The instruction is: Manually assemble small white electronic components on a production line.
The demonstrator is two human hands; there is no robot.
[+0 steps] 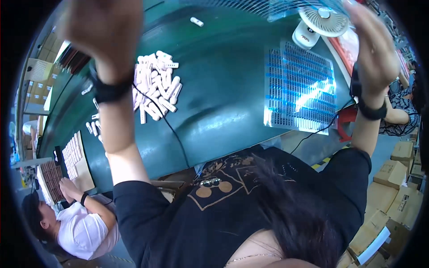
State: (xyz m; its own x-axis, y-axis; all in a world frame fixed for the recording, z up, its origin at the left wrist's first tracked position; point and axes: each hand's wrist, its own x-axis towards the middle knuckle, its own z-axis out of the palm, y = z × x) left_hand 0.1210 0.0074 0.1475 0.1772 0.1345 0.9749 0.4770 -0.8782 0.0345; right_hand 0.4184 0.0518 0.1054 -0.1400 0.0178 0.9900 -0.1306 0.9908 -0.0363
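My left hand [105, 29] is raised close to the camera at the upper left. It is blurred, and its fingers cannot be made out. My right hand [377, 53] is up at the upper right, its fingertips at the edge of a clear, blue-tinted sheet [250, 8] with curved dark rows across the top. On the green table below lie similar clear label sheets [299, 87] with dark printed rows and blue strips. Beside my left forearm is a heap of pale oblong plastic pieces [156, 85]. Dark bands circle both wrists.
A small white fan [306, 35] stands at the back right. One loose pale piece [196, 21] lies at the far side. Black cords [172, 129] cross the table. A co-worker in white [85, 228] sits at the left, and cardboard boxes [389, 174] are stacked at the right.
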